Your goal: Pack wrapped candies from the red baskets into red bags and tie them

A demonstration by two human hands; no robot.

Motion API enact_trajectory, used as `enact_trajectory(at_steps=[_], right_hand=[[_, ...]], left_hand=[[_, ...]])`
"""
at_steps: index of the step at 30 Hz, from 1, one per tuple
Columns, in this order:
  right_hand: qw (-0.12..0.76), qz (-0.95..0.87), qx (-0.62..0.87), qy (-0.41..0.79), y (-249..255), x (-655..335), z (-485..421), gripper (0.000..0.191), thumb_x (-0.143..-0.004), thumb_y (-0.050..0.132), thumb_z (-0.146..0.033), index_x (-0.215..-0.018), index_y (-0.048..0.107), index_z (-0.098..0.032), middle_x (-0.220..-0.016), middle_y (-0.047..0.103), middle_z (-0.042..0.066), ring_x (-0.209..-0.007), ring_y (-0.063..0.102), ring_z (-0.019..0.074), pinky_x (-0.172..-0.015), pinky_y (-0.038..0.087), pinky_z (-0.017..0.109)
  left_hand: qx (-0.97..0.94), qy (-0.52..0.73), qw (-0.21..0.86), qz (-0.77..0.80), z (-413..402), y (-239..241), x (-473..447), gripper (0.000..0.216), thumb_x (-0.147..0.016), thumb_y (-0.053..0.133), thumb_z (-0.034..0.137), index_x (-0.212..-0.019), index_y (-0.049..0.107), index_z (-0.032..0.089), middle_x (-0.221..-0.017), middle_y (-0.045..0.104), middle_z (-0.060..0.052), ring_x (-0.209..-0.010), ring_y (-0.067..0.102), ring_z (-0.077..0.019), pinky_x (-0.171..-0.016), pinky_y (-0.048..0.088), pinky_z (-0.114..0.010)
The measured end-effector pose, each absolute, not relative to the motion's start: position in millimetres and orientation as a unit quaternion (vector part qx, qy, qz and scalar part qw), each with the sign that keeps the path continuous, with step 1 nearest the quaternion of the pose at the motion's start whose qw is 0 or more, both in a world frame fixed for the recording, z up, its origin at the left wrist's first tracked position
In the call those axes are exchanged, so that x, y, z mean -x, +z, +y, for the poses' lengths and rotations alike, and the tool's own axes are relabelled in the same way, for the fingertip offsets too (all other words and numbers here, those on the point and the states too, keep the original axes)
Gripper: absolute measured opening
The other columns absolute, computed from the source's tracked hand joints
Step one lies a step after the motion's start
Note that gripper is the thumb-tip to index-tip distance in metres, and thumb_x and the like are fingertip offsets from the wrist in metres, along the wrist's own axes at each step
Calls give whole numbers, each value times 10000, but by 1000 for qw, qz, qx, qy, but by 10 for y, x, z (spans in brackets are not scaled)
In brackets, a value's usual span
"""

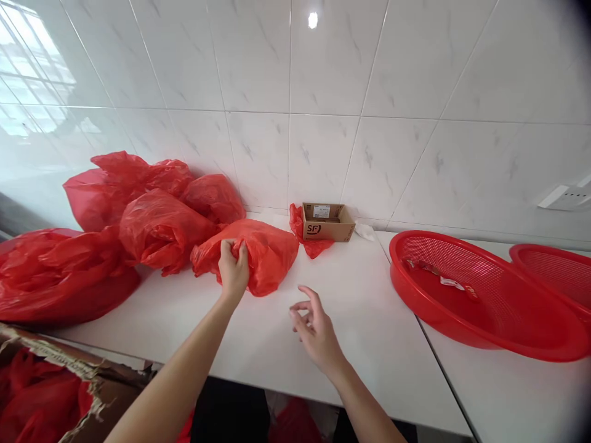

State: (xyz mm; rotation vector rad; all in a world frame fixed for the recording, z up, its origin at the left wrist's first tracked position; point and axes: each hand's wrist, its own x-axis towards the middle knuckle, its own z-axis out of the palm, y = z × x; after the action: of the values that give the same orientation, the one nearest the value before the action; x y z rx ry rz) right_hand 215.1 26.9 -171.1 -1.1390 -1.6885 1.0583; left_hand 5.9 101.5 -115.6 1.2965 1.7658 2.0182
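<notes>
My left hand point(233, 269) is closed on a crumpled red plastic bag point(268, 252) lying on the white counter point(369, 320), gripping its near edge. My right hand point(314, 329) hovers open just above the counter, fingers loosely spread, a short way right of and nearer than that bag. It holds nothing.
Several more red plastic bags point(152, 209) are piled at the back left. A small cardboard box point(327, 223) stands against the tiled wall. Two red mesh baskets point(480, 295) sit at the right. A torn cardboard carton point(69, 381) with red bags lies at the lower left.
</notes>
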Motion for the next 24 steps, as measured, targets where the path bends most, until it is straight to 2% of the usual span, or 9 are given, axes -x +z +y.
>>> enact_trajectory(at_steps=[2, 4, 8, 12, 16, 19, 21, 24], right_hand=[[377, -728, 441, 366, -1536, -1931, 407, 573, -946, 413, -336, -1494, 255, -279, -994, 666, 30, -621, 611, 129, -629, 492, 264], [304, -789, 458, 272, -1409, -1748, 598, 632, -921, 402, -234, -1525, 223, -288, -890, 685, 14, -669, 629, 159, -668, 469, 275], [130, -844, 499, 149, -1358, -1576, 1054, 731, -823, 514, -161, -1507, 302, -305, -887, 717, 40, -797, 667, 219, -713, 436, 302], [113, -817, 547, 141, -1426, -1627, 1456, 591, -855, 485, -157, -1442, 422, -179, -945, 717, 131, -874, 675, 275, -743, 434, 349], [145, -786, 583, 145, -1431, -1739, 1619, 514, -911, 384, -167, -1424, 418, -169, -1136, 665, 156, -924, 669, 270, -757, 445, 361], [192, -769, 593, 142, -1404, -1834, 1466, 558, -921, 317, -146, -1476, 309, -203, -1324, 560, 132, -1054, 622, 243, -803, 462, 351], [283, -740, 588, 163, -1379, -1921, 1225, 525, -946, 283, -169, -1468, 293, -223, -1355, 527, 107, -1100, 586, 207, -839, 474, 329], [457, -686, 506, 253, -1314, -2079, 766, 410, -987, 333, -311, -1390, 393, -274, -1299, 556, 77, -1071, 582, 185, -843, 505, 318]], left_hand=[[-428, 672, 142, 587, 920, -1304, -112, 129, -851, 547, 348, -854, 507, 225, -817, 568, 7, -770, 546, -170, -751, 435, -281], [-421, 665, 211, 579, 816, -1409, -131, 165, -843, 552, 373, -817, 550, 211, -792, 591, -1, -738, 561, -171, -707, 448, -279], [-368, 670, 319, 560, 600, -1503, -37, 253, -761, 649, 434, -762, 607, 186, -728, 625, -17, -670, 580, -175, -607, 454, -266], [-278, 713, 392, 511, 384, -1522, 134, 281, -710, 682, 478, -724, 601, 209, -711, 637, -12, -655, 614, -182, -585, 500, -286], [-200, 731, 470, 454, 251, -1526, 201, 269, -721, 667, 502, -703, 632, 236, -751, 691, -41, -698, 659, -235, -606, 570, -367], [-144, 744, 500, 419, 236, -1499, 140, 176, -741, 688, 420, -712, 647, 251, -721, 696, -23, -701, 666, -221, -595, 585, -338], [-117, 748, 518, 399, 231, -1455, 58, 106, -753, 689, 344, -735, 653, 246, -715, 697, -11, -688, 664, -195, -569, 579, -290], [-98, 735, 556, 377, 186, -1370, -109, 83, -737, 697, 256, -711, 634, 208, -741, 711, -16, -606, 637, -155, -478, 533, -224]])
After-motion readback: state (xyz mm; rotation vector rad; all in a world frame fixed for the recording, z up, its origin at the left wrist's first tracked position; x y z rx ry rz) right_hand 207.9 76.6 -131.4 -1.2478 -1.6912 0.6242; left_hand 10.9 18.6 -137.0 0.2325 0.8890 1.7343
